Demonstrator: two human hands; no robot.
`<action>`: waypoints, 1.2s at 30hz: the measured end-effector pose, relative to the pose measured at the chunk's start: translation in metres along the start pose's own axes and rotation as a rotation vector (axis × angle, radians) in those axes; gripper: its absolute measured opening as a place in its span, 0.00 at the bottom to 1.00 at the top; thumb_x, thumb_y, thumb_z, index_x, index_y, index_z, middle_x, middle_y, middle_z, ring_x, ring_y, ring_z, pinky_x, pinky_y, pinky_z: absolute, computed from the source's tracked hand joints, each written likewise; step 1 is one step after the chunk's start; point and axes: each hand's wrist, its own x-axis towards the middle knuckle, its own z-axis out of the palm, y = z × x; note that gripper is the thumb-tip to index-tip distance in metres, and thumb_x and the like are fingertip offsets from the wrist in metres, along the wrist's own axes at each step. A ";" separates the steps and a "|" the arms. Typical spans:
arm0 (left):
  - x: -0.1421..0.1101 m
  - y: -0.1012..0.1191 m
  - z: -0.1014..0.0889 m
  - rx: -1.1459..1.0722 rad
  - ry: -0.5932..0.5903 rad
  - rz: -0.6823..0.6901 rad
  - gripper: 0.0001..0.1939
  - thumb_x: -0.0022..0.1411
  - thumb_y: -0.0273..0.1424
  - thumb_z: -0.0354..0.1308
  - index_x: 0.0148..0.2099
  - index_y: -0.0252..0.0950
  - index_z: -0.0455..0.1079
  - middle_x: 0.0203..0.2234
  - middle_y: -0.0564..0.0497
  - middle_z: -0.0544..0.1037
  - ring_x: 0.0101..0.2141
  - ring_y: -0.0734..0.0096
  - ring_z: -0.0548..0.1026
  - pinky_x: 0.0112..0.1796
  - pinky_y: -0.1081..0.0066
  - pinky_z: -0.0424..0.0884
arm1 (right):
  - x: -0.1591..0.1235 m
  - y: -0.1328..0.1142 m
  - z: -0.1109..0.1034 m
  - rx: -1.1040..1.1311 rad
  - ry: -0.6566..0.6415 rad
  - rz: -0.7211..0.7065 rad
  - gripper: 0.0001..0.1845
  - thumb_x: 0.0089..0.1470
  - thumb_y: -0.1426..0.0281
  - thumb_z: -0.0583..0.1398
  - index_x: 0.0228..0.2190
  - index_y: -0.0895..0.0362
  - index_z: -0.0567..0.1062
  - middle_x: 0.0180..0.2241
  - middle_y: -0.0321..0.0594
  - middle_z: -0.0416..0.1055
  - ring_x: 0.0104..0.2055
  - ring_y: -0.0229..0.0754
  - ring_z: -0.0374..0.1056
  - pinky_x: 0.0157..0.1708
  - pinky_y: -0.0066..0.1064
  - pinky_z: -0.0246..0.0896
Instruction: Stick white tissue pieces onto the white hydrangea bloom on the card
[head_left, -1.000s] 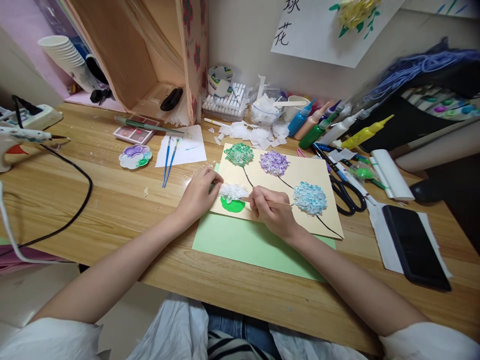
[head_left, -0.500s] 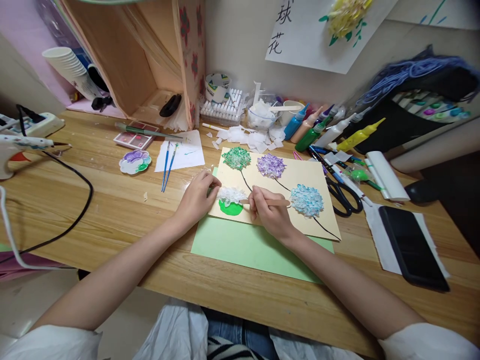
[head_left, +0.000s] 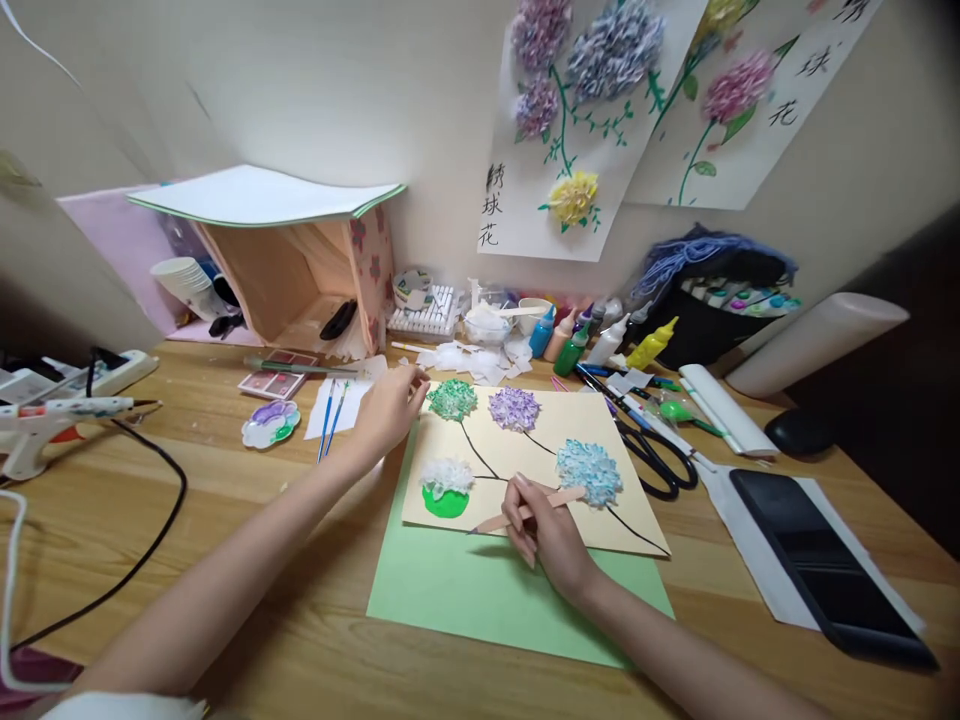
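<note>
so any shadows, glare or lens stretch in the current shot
Head view: soft shadow on the green sheet below the right hand; head view: the black phone near the right edge looks stretched, with a faint sheen; head view: the right edge falls dark.

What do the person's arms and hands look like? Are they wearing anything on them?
The left hand and right hand wear no gloves, and I see no rings or bracelets. The left forearm and right forearm are bare. A white sleeve peeks in on the left arm; none shows on the right.
</note>
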 end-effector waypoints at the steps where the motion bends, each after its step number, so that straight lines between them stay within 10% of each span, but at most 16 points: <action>1: 0.015 0.001 0.002 0.063 -0.007 -0.013 0.09 0.64 0.31 0.49 0.41 0.36 0.69 0.37 0.46 0.76 0.40 0.62 0.73 0.41 0.65 0.66 | 0.001 0.002 0.000 0.013 0.005 0.002 0.28 0.59 0.51 0.50 0.16 0.57 0.62 0.07 0.25 0.51 0.09 0.27 0.46 0.13 0.23 0.36; 10: 0.097 -0.003 0.051 0.070 -0.065 -0.211 0.13 0.57 0.32 0.58 0.44 0.31 0.70 0.40 0.40 0.78 0.41 0.58 0.75 0.40 0.65 0.69 | 0.003 0.003 0.002 0.065 0.012 0.016 0.28 0.55 0.49 0.52 0.16 0.57 0.62 0.07 0.24 0.50 0.09 0.27 0.45 0.13 0.23 0.35; 23: 0.105 -0.019 0.053 0.013 -0.109 -0.161 0.09 0.49 0.29 0.62 0.35 0.35 0.75 0.36 0.44 0.79 0.40 0.59 0.74 0.39 0.67 0.68 | 0.003 0.002 0.000 0.065 0.010 0.009 0.28 0.55 0.48 0.53 0.16 0.56 0.62 0.10 0.26 0.52 0.10 0.28 0.47 0.13 0.24 0.38; 36: 0.104 -0.024 0.045 -0.045 -0.066 -0.133 0.13 0.61 0.32 0.53 0.39 0.34 0.78 0.36 0.42 0.80 0.37 0.60 0.75 0.38 0.68 0.67 | 0.003 0.006 -0.002 0.031 0.008 -0.036 0.27 0.58 0.51 0.50 0.17 0.57 0.62 0.09 0.26 0.52 0.10 0.28 0.47 0.14 0.24 0.37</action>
